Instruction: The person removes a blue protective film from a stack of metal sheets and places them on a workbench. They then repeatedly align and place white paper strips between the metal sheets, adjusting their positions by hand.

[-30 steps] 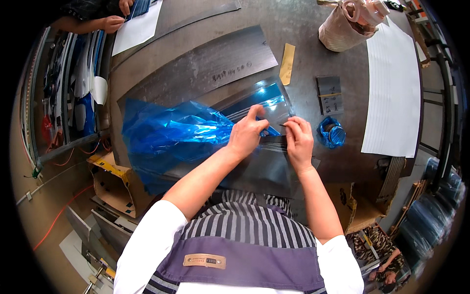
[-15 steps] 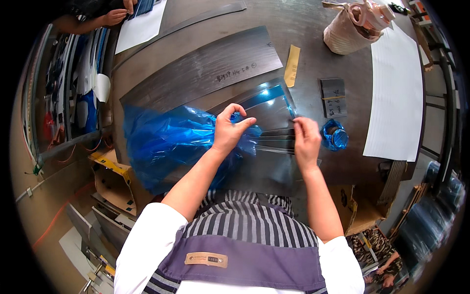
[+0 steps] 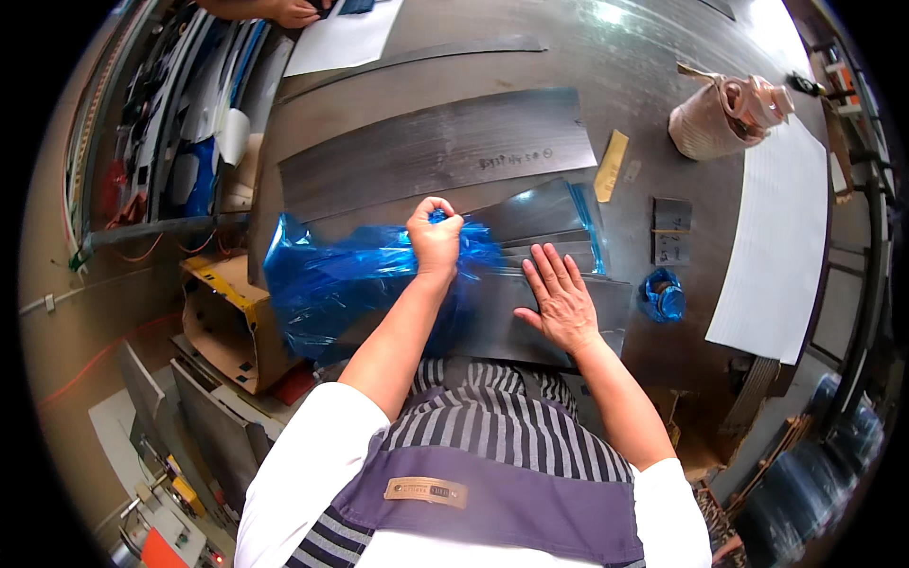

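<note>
My left hand (image 3: 435, 239) is closed in a fist around gathered blue plastic film (image 3: 327, 267), which spreads out crumpled to its left. My right hand (image 3: 562, 301) lies with its fingers stretched out on a group of thin dark sheets (image 3: 492, 317). More dark, glossy sheets (image 3: 535, 213) fan out just beyond the fingertips, and a strip of blue film (image 3: 589, 227) runs along their right end. Part of the film between the hands is blurred.
A long dark curved sheet (image 3: 426, 147) lies beyond the hands. To the right are a yellow strip (image 3: 612, 166), a banded dark stack (image 3: 671, 222), a blue-wrapped roll (image 3: 661, 301) and white sheets (image 3: 772, 246). A pink cloth-like bag (image 3: 705, 123) stands farther back; another person's hand (image 3: 295, 12) works far left.
My left hand has closed on the blue film. My right hand has let go of the sheets' right end and now rests flat on them. The whole view has shifted slightly.
</note>
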The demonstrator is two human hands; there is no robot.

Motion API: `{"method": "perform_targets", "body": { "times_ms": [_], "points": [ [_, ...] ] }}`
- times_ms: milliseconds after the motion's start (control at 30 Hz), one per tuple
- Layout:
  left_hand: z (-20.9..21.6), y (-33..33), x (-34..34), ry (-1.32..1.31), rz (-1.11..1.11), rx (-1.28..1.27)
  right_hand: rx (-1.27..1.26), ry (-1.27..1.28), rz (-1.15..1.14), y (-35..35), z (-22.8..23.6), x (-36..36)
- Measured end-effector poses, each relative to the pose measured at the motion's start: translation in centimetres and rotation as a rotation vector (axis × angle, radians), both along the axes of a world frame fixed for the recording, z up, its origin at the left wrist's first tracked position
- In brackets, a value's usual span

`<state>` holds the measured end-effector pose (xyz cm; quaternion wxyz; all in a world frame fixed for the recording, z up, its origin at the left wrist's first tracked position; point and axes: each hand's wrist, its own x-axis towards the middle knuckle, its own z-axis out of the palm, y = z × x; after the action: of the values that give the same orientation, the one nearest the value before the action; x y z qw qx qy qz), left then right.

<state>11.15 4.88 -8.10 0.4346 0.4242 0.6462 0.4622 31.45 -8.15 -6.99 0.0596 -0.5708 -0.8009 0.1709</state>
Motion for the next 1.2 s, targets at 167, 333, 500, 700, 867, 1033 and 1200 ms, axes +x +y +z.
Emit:
{"method": "perform_targets", "body": {
  "times_ms": [167, 333, 500, 700, 867, 1033, 1200],
  "points": [
    [3.8, 1.7, -9.5, 0.181, 0.143, 0.065, 0.000, -0.027, 0.060, 0.5, 0.0, 0.3],
    [15.3, 5.3, -26.6, 0.637, 0.497, 0.332, -0.009, -0.071, 0.056, 0.4, -0.2, 0.8],
    [39.8, -1.1, -59.6, 1.319, 1.257, 0.481, -0.001, -0.099, 0.071, 0.5, 0.1, -0.1],
    [58.9, -14.4, -68.7, 2.023, 0.870, 0.424, -0.059, -0.091, 0.012, 0.8, 2.6, -1.7],
    [41.2, -13.1, -53.3, 1.496, -0.031, 0.118, -0.079, 0.058, -0.072, 2.3, 7.0, -9.5],
    [29.5, -12.9, -43.2, 0.201, -0.464, 0.189, -0.043, 0.799, 0.504, 5.5, 15.9, -32.0],
    [27.2, -10.4, -41.2, -1.548, -0.543, 0.339, -0.945, 1.109, 0.584, 2.7, 19.4, -48.5]
  ]
}}
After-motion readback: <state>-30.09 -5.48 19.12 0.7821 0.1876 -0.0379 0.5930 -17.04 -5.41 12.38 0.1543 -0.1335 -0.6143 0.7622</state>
